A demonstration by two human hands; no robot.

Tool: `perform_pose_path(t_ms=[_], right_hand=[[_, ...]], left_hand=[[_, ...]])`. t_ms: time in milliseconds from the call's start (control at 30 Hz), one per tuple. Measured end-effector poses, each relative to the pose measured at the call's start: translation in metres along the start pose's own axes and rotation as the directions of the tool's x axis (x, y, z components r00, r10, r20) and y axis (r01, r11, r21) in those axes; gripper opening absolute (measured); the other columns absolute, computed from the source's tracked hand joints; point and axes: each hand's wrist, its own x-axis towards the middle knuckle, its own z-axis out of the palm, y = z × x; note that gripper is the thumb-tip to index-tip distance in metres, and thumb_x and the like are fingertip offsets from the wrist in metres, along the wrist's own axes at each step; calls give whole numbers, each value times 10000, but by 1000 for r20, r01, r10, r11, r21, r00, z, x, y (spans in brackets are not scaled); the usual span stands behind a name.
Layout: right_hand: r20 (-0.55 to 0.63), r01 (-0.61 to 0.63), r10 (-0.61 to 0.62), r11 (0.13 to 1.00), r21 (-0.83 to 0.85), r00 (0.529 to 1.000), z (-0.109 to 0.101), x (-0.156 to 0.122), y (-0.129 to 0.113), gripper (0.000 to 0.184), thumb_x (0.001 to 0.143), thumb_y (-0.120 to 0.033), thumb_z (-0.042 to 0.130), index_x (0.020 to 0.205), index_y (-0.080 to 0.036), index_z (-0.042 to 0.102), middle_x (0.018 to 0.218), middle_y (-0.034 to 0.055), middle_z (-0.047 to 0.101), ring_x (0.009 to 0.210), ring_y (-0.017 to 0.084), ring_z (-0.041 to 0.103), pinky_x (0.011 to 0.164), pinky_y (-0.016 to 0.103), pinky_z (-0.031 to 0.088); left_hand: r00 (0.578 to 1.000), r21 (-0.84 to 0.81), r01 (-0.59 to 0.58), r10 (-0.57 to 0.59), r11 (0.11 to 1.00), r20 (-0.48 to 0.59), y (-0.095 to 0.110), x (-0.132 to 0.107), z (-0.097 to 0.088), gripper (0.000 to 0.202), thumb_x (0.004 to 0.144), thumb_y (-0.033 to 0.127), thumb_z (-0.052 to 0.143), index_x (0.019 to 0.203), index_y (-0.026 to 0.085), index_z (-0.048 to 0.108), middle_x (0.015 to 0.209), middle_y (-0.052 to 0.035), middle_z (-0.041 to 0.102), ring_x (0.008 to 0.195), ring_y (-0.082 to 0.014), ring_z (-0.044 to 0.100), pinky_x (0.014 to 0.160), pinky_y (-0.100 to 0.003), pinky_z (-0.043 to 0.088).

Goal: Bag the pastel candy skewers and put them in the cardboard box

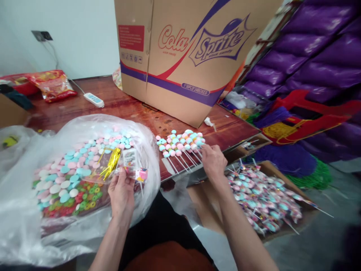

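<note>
**While your left hand (122, 192) pinches a wrapper (141, 174), your right hand (214, 160) is at the candy sticks (179, 145)**

Your left thumb and fingers hold it near gold ties (113, 162); your right fingers bunch at the row's right end, though I can't tell if they grip one. The row lies along the table's (124, 103) front edge. Loose candies (72, 165) cover plastic (17, 210) to your left, wrapped sticks (262, 199) fill a carton (207, 210) to your right, and a big box (180, 67) stands behind.
</note>
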Motion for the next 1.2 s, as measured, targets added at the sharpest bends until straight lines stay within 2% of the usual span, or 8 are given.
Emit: perform_pose_path(t_ms=[167, 300, 467, 600, 700, 967, 1067, 1200], right_hand=[[-190, 4, 9, 998, 65, 982, 3, 3, -1, 179, 892, -228, 584, 850, -145, 737, 1015, 118, 602, 838, 211, 495, 692, 331, 296], [-302, -24, 134, 939, 344, 944, -7, -11, -6, 188, 884, -268, 587, 849, -141, 721, 942, 116, 646, 865, 244, 556, 762, 372, 393], [-150, 110, 26, 561, 820, 988, -40, -61, -30, 141, 881, -307, 632, 893, -181, 697, 807, 33, 664, 746, 178, 607, 718, 307, 472], [-74, 155, -221, 378, 913, 973, -59, -103, -53, 101, 906, -223, 605, 845, -205, 684, 796, 21, 655, 734, 162, 611, 663, 282, 479], [-143, 260, -311, 377, 889, 939, -60, -116, -61, 126, 915, -166, 581, 877, -221, 687, 794, 21, 678, 730, 163, 622, 673, 301, 478], [-290, 502, -434, 530, 683, 853, -56, -110, -53, 148, 901, -141, 594, 912, -226, 716, 828, 24, 713, 764, 168, 654, 733, 328, 452], [-306, 536, -465, 522, 663, 831, -56, -111, -52, 144, 899, -124, 601, 916, -218, 708, 832, 23, 706, 768, 161, 652, 729, 318, 445], [-228, 459, -464, 479, 749, 856, -52, -118, -59, 134, 916, -123, 585, 924, -213, 684, 847, 25, 678, 772, 150, 630, 715, 299, 460]], left_hand=[[999, 10, -23, 23, 1000, 23, 2, -1, -1, 235, 674, 226, 829, 812, 176, 646, 770, 17, 703, 633, -101, 640, 675, -264, 534], [1000, -11, -13, 13, 1000, -8, 5, -2, 1, 191, 710, 212, 801, 819, 170, 650, 810, -2, 713, 672, -116, 656, 683, -274, 535], [999, -33, 29, -31, 999, -45, 8, 3, 2, 65, 802, 183, 710, 827, 164, 653, 824, -15, 708, 721, -126, 669, 695, -283, 535], [998, -22, 25, -26, 999, -60, 11, 10, 0, 66, 804, 188, 703, 807, 166, 641, 774, 2, 683, 703, -125, 664, 695, -278, 530], [998, -4, 8, -8, 1000, -59, 13, 11, -1, 107, 778, 206, 728, 798, 167, 631, 754, 12, 669, 677, -121, 653, 688, -275, 522], [998, 35, -55, 56, 998, -22, 17, 4, -2, 275, 652, 264, 816, 771, 175, 585, 718, 41, 654, 627, -106, 636, 612, -234, 473], [994, 83, -107, 107, 991, -1, 17, 2, 0, 341, 615, 330, 836, 755, 176, 565, 706, 34, 653, 624, -129, 645, 592, -244, 481], [990, 124, -132, 125, 983, 58, 11, -2, 0, 354, 626, 366, 831, 759, 175, 564, 692, 31, 641, 583, -113, 612, 563, -232, 477]])
